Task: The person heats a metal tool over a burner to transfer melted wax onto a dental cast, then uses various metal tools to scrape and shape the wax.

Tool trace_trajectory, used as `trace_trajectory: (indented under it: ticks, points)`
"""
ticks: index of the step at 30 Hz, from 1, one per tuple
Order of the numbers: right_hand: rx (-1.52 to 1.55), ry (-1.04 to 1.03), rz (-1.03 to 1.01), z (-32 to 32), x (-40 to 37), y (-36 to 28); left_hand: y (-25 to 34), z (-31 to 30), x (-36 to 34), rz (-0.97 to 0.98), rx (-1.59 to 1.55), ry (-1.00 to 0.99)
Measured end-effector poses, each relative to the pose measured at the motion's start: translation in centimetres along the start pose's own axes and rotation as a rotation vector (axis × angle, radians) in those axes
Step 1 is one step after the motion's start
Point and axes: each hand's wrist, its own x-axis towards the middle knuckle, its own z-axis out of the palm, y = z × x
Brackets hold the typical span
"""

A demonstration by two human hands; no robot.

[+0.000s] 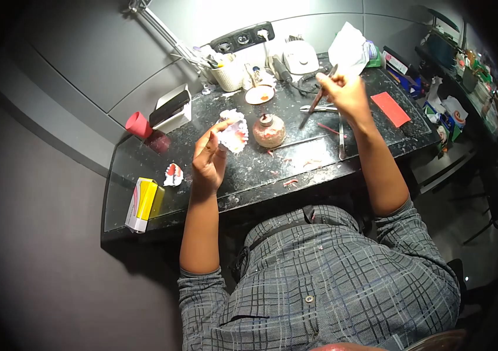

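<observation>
My left hand (208, 161) grips a white plaster dental cast (235, 133) with red wax on it, raised above the near left of the bench. My right hand (349, 96) is closed around a slim brown-handled tool (317, 100), held at a slant over the bench. Between the hands stands a round glass spirit burner (269, 132) with a metal neck. A second white cast with red wax (173, 175) lies left of my left hand. Below my right hand are a long metal instrument (342, 140) and silver pliers (319, 108).
A red wax sheet (390, 109) lies at the right. At the left are a yellow-and-white box (141, 205), a red cup (137, 125) and a white tray (174, 114). Behind the burner sit a small dish (259, 95) and a tool holder (228, 77). Wax scraps litter the front edge.
</observation>
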Motion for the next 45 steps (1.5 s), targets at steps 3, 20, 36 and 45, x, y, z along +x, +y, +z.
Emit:
trace_trajectory:
  ticks: [3,20,36,45]
  points:
    - [-0.221,-0.1,0.032,0.2,-0.2,-0.1,0.0,0.0,0.0,-0.017,-0.001,0.004]
    - [-0.465,-0.887,-0.762,2.9,-3.9,-0.7,0.2,0.3,0.0,0.018,0.123,-0.043]
    - [0.892,-0.789,-0.309,-0.3,-3.1,-3.9,0.2,0.6,0.0,0.038,0.203,-0.092]
    - [0.958,-0.79,-0.276,0.4,-3.7,-3.9,0.2,1.0,0.0,-0.007,0.11,-0.166]
